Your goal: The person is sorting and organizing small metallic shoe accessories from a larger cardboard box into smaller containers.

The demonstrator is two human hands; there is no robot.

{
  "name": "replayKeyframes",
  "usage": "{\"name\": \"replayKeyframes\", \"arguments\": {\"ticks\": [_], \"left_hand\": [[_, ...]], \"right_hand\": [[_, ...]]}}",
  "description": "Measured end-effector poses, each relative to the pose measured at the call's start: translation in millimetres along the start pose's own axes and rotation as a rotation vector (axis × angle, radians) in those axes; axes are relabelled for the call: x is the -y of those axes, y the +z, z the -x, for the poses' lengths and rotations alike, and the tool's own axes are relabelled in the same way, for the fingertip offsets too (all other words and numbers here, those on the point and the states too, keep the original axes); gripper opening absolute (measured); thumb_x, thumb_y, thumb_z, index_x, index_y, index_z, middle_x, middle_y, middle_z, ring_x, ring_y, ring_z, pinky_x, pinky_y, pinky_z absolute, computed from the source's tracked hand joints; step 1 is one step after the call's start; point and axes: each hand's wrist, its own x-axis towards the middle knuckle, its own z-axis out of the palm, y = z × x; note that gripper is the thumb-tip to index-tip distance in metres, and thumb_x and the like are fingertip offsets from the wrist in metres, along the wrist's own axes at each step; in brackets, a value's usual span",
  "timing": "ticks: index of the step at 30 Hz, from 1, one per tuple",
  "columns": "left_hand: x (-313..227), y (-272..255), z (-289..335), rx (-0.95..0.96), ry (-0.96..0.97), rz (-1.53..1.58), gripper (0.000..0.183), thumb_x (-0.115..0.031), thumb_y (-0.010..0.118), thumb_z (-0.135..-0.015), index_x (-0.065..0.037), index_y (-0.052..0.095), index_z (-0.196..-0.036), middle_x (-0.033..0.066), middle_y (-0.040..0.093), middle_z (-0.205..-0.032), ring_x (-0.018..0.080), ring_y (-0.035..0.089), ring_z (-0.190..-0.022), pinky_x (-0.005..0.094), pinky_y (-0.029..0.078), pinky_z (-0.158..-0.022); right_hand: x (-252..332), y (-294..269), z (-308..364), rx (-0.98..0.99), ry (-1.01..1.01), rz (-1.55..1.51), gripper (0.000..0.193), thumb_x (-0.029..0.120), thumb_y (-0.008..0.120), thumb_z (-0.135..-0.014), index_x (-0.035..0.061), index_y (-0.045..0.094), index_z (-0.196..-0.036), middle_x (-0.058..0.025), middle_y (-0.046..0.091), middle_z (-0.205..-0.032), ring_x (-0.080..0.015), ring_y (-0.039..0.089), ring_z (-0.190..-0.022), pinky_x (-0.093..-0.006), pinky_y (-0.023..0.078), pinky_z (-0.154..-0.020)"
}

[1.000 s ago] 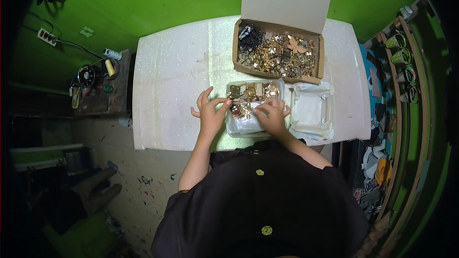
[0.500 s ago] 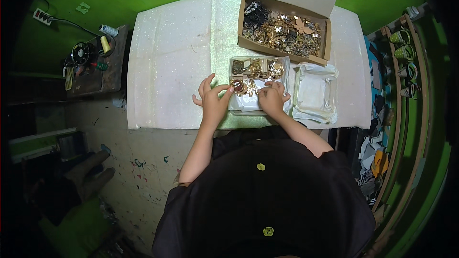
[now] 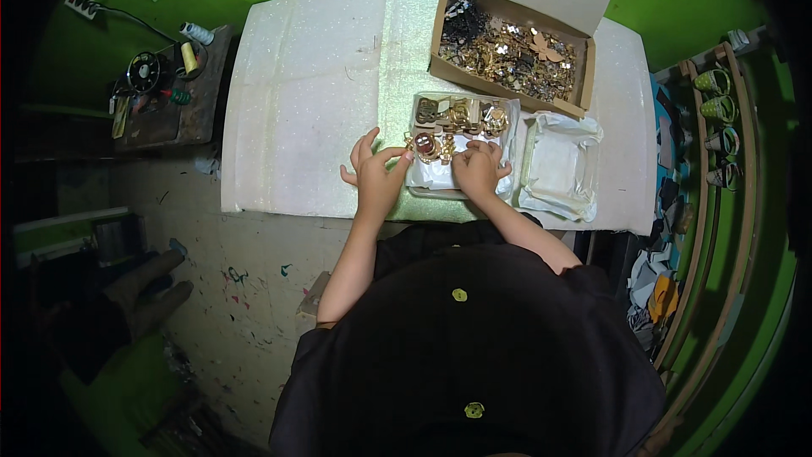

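Observation:
A shallow clear tray (image 3: 440, 193) lined with white paper lies near the front edge of the table. Gold-coloured metal ornaments (image 3: 461, 112) fill its far half, and a round ornament with a dark red-brown centre (image 3: 425, 145) sits at its left side. At that left edge, the thumb and forefinger of my left hand (image 3: 379, 182) close on a small gold-coloured piece; the other fingers spread outward. My right hand (image 3: 479, 173) bends down over the right part of the tray, fingers curled together. Whatever its fingertips hold, if anything, is hidden.
Behind the tray, an open cardboard box (image 3: 509, 87) holds a heap of small metal fittings. To the right lies another paper-lined tray (image 3: 559, 165). A dark side table (image 3: 169, 123) with thread spools stands at left; a rack with sandals (image 3: 715, 107) stands at right.
The whole view has shifted slightly. My left fingertips have stayed at the tray's left edge, where the red-brown ornament shows more fully. My right hand has barely moved.

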Motion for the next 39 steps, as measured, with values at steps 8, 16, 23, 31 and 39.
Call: {"name": "replayKeyframes", "arguments": {"ticks": [8, 16, 23, 31, 39], "left_hand": [[2.5, 3.9, -0.6, 0.023, -0.028, -0.039, 0.019, -0.034, 0.069, -0.078, -0.018, 0.073, -0.085, 0.0085, 0.042, -0.136, 0.0271, 0.027, -0.130, 0.0596, -0.001, -0.099], [-5.8, 3.7, -5.6, 0.046, -0.032, -0.011, 0.017, -0.030, 0.068, -0.078, -0.015, 0.073, -0.083, 0.0134, 0.041, -0.136, 0.0309, 0.026, -0.130, 0.0607, -0.001, -0.099], [0.4, 2.8, -7.4, 0.023, -0.046, -0.027, 0.018, -0.031, 0.068, -0.078, -0.015, 0.073, -0.083, 0.0131, 0.041, -0.135, 0.0306, 0.026, -0.130, 0.0607, -0.001, -0.099], [6.4, 4.8, -9.4, 0.018, -0.042, -0.012, 0.016, -0.030, 0.069, -0.078, -0.015, 0.073, -0.083, 0.0129, 0.042, -0.135, 0.0303, 0.028, -0.129, 0.0616, 0.001, -0.099], [9.2, 13.4, -4.1, 0.077, -0.085, -0.004, 0.015, -0.029, 0.069, -0.078, -0.015, 0.073, -0.082, 0.0125, 0.042, -0.135, 0.0296, 0.027, -0.130, 0.0631, 0.000, -0.098]], "right_hand": [[1.5, -1.3, -2.1, 0.062, -0.073, 0.043, 0.018, 0.023, 0.060, -0.075, 0.0105, 0.072, -0.076, -0.0054, 0.056, -0.117, -0.0312, 0.033, -0.123, -0.0630, 0.014, -0.094], [2.7, -8.0, -3.4, 0.048, -0.127, 0.044, 0.018, 0.029, 0.062, -0.075, 0.0139, 0.072, -0.075, -0.0061, 0.057, -0.113, -0.0311, 0.035, -0.121, -0.0625, 0.015, -0.093], [5.6, -7.8, -6.6, 0.080, -0.100, 0.095, 0.025, 0.035, 0.064, -0.073, 0.0118, 0.070, -0.081, -0.0078, 0.054, -0.111, -0.0301, 0.034, -0.120, -0.0627, 0.015, -0.093], [7.3, -3.5, -9.2, 0.066, -0.030, 0.116, 0.034, 0.039, 0.062, -0.073, 0.0077, 0.069, -0.086, -0.0134, 0.052, -0.117, -0.0300, 0.032, -0.123, -0.0639, 0.014, -0.095], [13.9, 0.8, -12.7, 0.041, 0.052, 0.122, 0.031, 0.038, 0.062, -0.073, 0.0082, 0.070, -0.081, -0.0126, 0.052, -0.117, -0.0299, 0.032, -0.123, -0.0650, 0.014, -0.097]]}}
